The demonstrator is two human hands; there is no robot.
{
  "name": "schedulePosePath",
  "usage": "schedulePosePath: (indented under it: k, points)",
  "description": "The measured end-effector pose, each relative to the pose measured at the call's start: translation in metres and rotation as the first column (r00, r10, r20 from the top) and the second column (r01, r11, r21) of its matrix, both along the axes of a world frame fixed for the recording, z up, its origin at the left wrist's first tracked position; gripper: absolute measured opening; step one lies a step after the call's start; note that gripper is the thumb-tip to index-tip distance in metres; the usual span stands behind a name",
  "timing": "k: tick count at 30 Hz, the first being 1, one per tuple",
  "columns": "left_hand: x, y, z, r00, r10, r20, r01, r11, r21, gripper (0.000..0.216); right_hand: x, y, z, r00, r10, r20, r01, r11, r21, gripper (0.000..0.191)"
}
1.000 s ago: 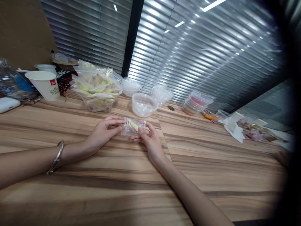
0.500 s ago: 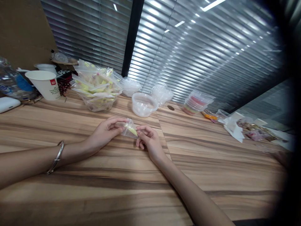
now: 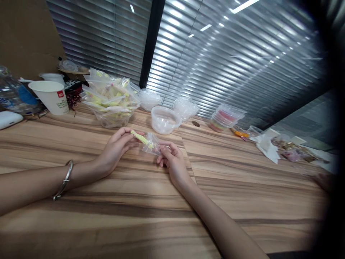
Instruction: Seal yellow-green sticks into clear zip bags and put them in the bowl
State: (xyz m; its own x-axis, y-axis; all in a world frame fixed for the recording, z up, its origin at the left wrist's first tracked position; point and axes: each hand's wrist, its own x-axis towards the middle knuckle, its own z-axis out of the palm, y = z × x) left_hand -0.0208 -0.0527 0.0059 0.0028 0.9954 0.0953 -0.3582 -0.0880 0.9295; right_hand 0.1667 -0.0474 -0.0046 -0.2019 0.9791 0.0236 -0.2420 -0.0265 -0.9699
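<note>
My left hand (image 3: 114, 151), with a silver bangle on the wrist, pinches the end of a thin yellow cord-like bundle (image 3: 139, 136). Part of that bundle sticks out of a small clear plastic zip bag (image 3: 149, 148); its other end, with a bit of pink, lies inside. Thumb and fingers of my right hand (image 3: 172, 158) are closed on the bag's right side. Both hands are just above the wood-grain table (image 3: 129, 208). Beyond them stands an open clear round tub (image 3: 165, 120).
A clear bowl heaped with bagged yellow pieces (image 3: 113, 102) stands back left, beside a paper cup (image 3: 51, 99). Clear plastic wares (image 3: 185, 108) sit by the blinds. To the right are stacked tubs (image 3: 225, 117) and white paper (image 3: 266, 147). At the right edge a blurred hand shows (image 3: 322, 180).
The yellow bundle was inside the bag; now one end is drawn out toward the left. My left hand has gone from the bag to the bundle, while my right still holds the bag.
</note>
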Motion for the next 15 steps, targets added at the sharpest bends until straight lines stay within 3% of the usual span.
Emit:
schedulePosePath:
  k: [3,6,15]
  points:
    - [-0.0024,0.0019,0.0003,0.989,0.009,0.148,-0.006,1.000,-0.021,0.007,0.0003,0.0007,-0.0003,1.000,-0.026,0.002,0.026,1.000,-0.009,0.023]
    - [-0.0049,0.0037,-0.0011,0.985,0.033,0.169,-0.020,0.997,-0.077,0.011,0.0005,0.0012,-0.0011,0.999,-0.040,0.005,0.040,0.999,-0.024,0.026]
    - [-0.0038,0.0035,-0.0060,0.995,0.057,-0.085,-0.060,0.998,-0.030,0.020,0.0003,0.0020,-0.0025,0.999,-0.054,0.004,0.054,0.999,0.000,0.026]
